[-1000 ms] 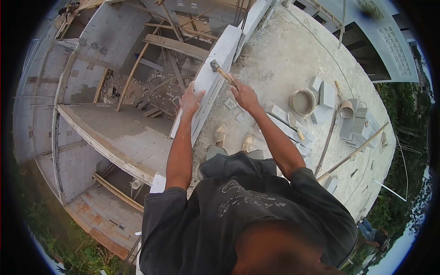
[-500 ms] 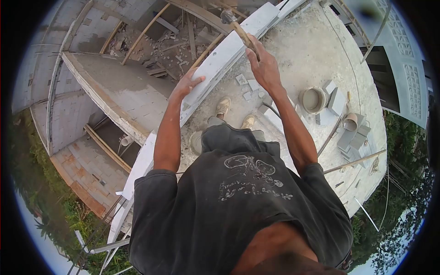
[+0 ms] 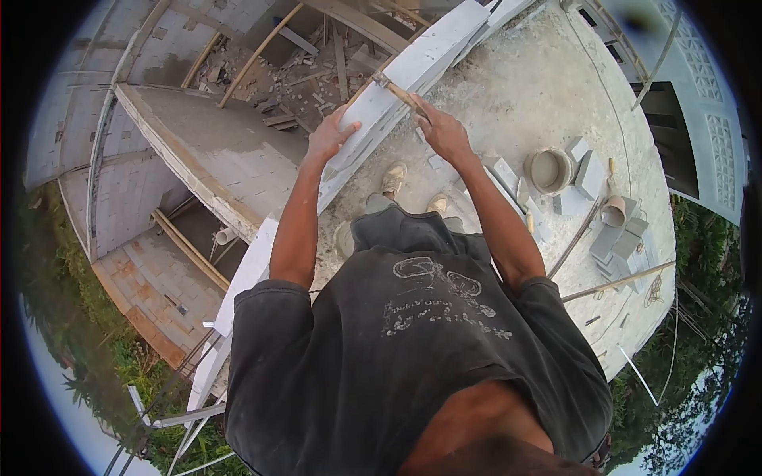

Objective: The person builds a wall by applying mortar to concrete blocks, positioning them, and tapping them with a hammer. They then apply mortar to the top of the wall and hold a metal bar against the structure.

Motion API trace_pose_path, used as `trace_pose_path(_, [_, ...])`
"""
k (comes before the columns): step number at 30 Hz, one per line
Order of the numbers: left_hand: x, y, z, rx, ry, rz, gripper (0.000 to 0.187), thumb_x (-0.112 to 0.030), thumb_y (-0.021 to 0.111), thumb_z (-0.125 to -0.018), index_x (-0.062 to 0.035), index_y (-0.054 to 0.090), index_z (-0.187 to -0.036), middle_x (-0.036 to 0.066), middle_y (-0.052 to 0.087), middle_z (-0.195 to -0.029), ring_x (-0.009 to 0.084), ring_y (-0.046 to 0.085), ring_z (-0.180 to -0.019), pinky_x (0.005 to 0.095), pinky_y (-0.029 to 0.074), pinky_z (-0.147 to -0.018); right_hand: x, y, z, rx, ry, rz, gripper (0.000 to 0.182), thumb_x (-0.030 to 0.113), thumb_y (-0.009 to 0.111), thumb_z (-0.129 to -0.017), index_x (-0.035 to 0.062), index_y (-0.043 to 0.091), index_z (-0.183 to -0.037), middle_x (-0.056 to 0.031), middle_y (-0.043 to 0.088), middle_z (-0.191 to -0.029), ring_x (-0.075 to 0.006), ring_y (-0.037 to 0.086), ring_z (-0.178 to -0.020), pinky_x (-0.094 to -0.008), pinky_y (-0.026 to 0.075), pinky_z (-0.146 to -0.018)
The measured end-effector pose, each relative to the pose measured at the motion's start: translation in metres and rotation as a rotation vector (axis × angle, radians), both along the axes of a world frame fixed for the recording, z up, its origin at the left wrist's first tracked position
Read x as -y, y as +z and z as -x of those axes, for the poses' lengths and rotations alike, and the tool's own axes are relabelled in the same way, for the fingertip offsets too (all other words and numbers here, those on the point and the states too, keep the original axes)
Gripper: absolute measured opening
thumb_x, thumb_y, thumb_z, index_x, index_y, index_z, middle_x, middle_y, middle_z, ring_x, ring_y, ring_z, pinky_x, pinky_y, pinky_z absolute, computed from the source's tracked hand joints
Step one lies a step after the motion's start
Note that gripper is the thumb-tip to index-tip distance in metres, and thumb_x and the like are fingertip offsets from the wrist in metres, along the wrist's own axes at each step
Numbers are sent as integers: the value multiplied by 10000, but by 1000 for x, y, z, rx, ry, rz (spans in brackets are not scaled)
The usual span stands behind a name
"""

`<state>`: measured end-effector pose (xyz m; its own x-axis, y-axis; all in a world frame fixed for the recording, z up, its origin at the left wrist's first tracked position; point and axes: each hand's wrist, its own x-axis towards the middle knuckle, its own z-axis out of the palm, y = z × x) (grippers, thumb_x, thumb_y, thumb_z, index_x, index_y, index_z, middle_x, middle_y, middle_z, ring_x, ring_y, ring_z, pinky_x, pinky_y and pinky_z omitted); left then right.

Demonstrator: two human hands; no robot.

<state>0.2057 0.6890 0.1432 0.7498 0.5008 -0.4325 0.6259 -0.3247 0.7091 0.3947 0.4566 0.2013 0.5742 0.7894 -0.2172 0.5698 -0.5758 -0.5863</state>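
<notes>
My right hand [image 3: 443, 133] is closed around the wooden handle of a hammer [image 3: 406, 97]. The hammer's head is down at the top of a white block [image 3: 371, 109] in the low wall in front of me. At the block's near end, my left hand [image 3: 327, 140] grips its top edge, thumb lying on the upper face. Its other fingers are partly hidden on the far side. A further stretch of the white wall [image 3: 440, 44] runs on to the upper right.
Beyond the wall the floor drops to a lower level with rubble [image 3: 317, 91] and planks. On my right stand a mortar bucket [image 3: 548, 170], loose grey blocks [image 3: 590, 176], a trowel [image 3: 524, 194], a small pot [image 3: 613, 210] and a pole [image 3: 619, 279].
My right hand has swung the hammer down and toward me, from raised above the wall to the block's top. My left hand stays on the block. The view has shifted slightly.
</notes>
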Motion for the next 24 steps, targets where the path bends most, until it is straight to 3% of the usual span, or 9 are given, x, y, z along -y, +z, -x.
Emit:
trace_pose_path(2, [16,-1,20,-9,31,-183,861,-585,700,-847,-186,395,-1546,188,483,-1500,364,492,-1351,493,399,-1103,1,-6,0,-21,-25,-43,542,330,572,-995,373,415,-1512,-221,706,-1045,-429,673,-985,-536,524,-856])
trace_pose_path(5, [42,25,50,-93,-140,-385,946,-492,765,-821,-221,287,-1590,160,361,-1581,379,441,-1386,595,377,-1098,1,-11,4,-30,-51,-59,528,338,567,-999,365,425,-1506,-224,706,-1033,-436,673,-975,-542,524,-847])
trace_pose_path(8, [58,33,60,-174,-160,-498,1033,-363,831,-773,-236,231,-1605,145,313,-1588,401,412,-1392,666,367,-1073,0,-12,5,-7,-45,-87,513,342,561,-1002,335,441,-1500,-230,705,-1021,-439,673,-966,-547,524,-835])
trace_pose_path(11, [64,24,58,-221,-149,-619,1143,-318,876,-711,-212,183,-1615,171,352,-1541,425,465,-1318,560,417,-1044,-2,-6,7,6,-36,-69,506,334,565,-1004,296,459,-1496,-234,703,-1056,-443,671,-972,-523,527,-837])
trace_pose_path(15, [63,20,58,-174,-140,-627,1115,-274,866,-731,-222,188,-1615,166,370,-1506,424,472,-1294,568,427,-1014,-7,32,12,24,-15,-144,512,308,575,-993,258,460,-1489,-219,700,-1033,-423,674,-947,-546,527,-806])
trace_pose_path(18, [68,22,60,-186,-145,-621,1081,-239,854,-742,-237,209,-1610,160,361,-1508,420,469,-1292,602,426,-1007,-8,64,33,67,-33,-433,509,275,580,-990,263,465,-1486,-209,694,-1030,-410,677,-935,-530,533,-792])
trace_pose_path(20, [67,30,59,-213,-154,-603,1017,-231,831,-764,-254,250,-1598,143,346,-1523,409,461,-1301,668,413,-1024,-1,60,45,34,-45,-389,514,261,584,-990,269,463,-1489,-198,688,-1035,-397,678,-927,-513,539,-769])
trace_pose_path(24, [70,20,60,-171,-141,-640,1047,-184,831,-751,-254,229,-1605,161,350,-1506,423,463,-1279,628,426,-1007,16,-4,45,-7,24,-59,527,251,594,-991,285,458,-1498,-150,651,-929,-352,665,-837,-462,543,-688])
